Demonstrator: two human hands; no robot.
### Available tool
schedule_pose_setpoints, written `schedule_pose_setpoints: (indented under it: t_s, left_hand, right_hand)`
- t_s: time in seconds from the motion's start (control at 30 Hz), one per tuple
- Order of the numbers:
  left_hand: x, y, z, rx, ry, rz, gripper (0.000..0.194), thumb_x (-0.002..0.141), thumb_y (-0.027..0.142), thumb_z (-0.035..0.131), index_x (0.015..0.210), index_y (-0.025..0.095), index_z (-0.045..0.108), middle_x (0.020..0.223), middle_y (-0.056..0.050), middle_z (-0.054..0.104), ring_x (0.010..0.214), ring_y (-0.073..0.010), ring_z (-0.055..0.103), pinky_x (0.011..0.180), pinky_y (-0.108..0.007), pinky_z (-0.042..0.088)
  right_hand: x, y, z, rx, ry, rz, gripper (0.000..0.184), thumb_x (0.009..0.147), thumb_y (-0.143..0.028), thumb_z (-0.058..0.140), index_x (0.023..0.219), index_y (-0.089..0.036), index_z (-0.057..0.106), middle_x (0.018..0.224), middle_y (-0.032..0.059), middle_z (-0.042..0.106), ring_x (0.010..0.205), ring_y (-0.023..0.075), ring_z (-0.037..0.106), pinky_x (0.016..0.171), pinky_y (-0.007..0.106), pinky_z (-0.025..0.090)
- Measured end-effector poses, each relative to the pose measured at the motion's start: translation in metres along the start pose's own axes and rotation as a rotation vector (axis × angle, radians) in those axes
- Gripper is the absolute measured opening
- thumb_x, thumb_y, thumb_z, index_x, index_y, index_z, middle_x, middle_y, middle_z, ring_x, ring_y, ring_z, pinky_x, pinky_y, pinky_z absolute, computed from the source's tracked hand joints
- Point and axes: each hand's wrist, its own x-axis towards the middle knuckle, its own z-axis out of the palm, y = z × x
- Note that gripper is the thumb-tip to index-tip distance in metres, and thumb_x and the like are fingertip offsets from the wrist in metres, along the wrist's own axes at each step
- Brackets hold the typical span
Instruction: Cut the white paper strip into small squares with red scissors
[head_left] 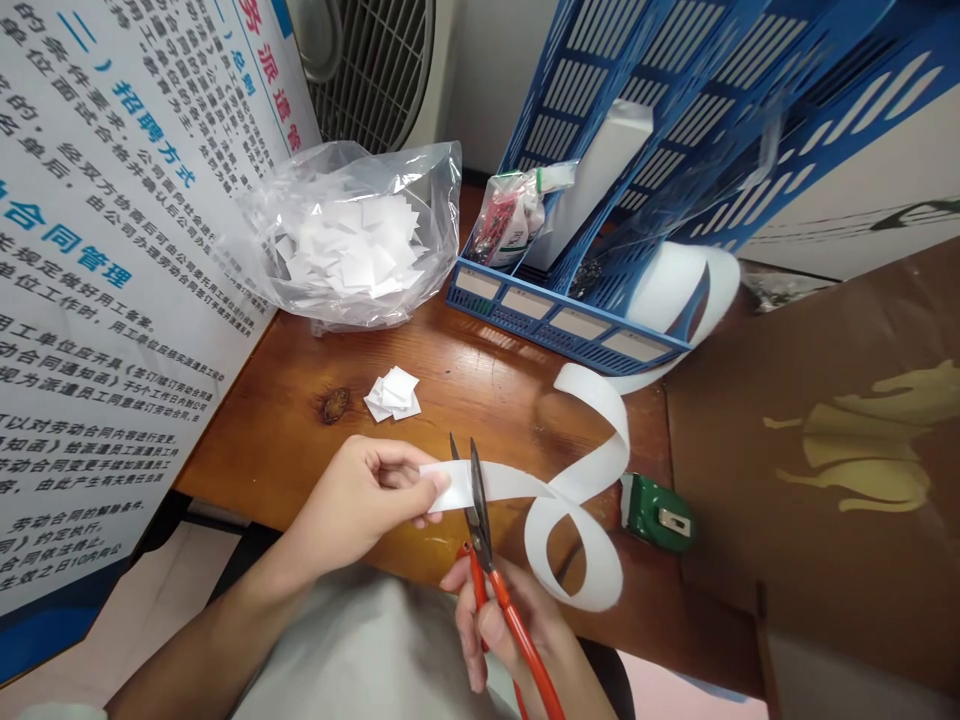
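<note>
My left hand (379, 495) pinches the end of a white strip (510, 482) between thumb and fingers. Red-handled scissors (480, 525) are in my right hand (517, 620), their dark blades parted with the strip between them, close beside my left fingertips. From the blades the strip runs right, loops over itself on the table and curls up to the blue file rack. A small pile of cut white pieces (393, 394) lies on the wood beyond my left hand.
A clear plastic bag (439, 215) full of white pieces stands at the back left. Behind the strip is a blue file rack (570, 340) holding a small bag (517, 215) and a white box (600, 170). A green tape measure (660, 512) sits right. A printed board (112, 250) borders the left.
</note>
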Motion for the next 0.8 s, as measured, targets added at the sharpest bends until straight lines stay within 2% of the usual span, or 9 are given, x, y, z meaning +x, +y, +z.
schedule_pose_setpoints:
  t_s: [0.17,0.27,0.5,0.7,0.8]
  left_hand:
    - [-0.0002,0.0018,-0.0012,0.02,-0.003,-0.008,0.021,0.083,0.038,0.08,0.082,0.017,0.081,0.066,-0.003,0.076,0.059,-0.0118,0.064,0.061,-0.021,0.049]
    - [-0.0002,0.0017,-0.0014,0.043,-0.014,-0.005,0.023,0.084,0.04,0.079,0.082,0.017,0.081,0.068,-0.004,0.076,0.059,-0.0126,0.064,0.06,-0.022,0.049]
    - [0.0002,0.0004,-0.0026,0.034,-0.027,-0.01,0.019,0.087,0.035,0.077,0.08,0.017,0.081,0.066,-0.003,0.077,0.058,-0.0098,0.063,0.06,-0.019,0.048]
    - [-0.0008,0.0013,-0.003,0.046,-0.019,-0.016,0.016,0.086,0.033,0.079,0.081,0.018,0.081,0.066,-0.002,0.077,0.059,-0.0093,0.063,0.06,-0.018,0.047]
    - [-0.0012,0.0006,-0.0032,0.045,-0.024,-0.021,0.017,0.087,0.033,0.077,0.081,0.018,0.081,0.066,-0.002,0.076,0.059,-0.0088,0.062,0.06,-0.017,0.046]
  right_hand:
    - [-0.0021,0.0041,-0.0013,0.003,0.042,-0.055,0.057,0.088,-0.076,0.061,0.111,-0.024,0.065,0.077,0.0015,0.056,0.059,0.015,0.049,0.061,0.032,0.045]
    - [-0.0038,0.0025,-0.0002,0.001,0.066,-0.073,0.052,0.09,-0.074,0.059,0.112,-0.028,0.066,0.079,0.0031,0.058,0.062,0.0179,0.051,0.063,0.035,0.047]
    - [-0.0018,0.001,0.0014,-0.019,0.006,-0.005,0.053,0.093,-0.074,0.055,0.104,-0.022,0.061,0.069,-0.0014,0.052,0.054,0.0126,0.048,0.062,0.032,0.044]
    - [-0.001,0.007,0.0011,0.006,0.018,-0.057,0.059,0.088,-0.077,0.059,0.113,-0.023,0.063,0.079,0.0009,0.055,0.059,0.013,0.049,0.058,0.028,0.043]
    - [-0.0007,0.0091,0.0019,0.006,0.018,-0.03,0.057,0.09,-0.076,0.059,0.109,-0.022,0.062,0.075,0.0003,0.056,0.056,0.0125,0.05,0.061,0.03,0.044]
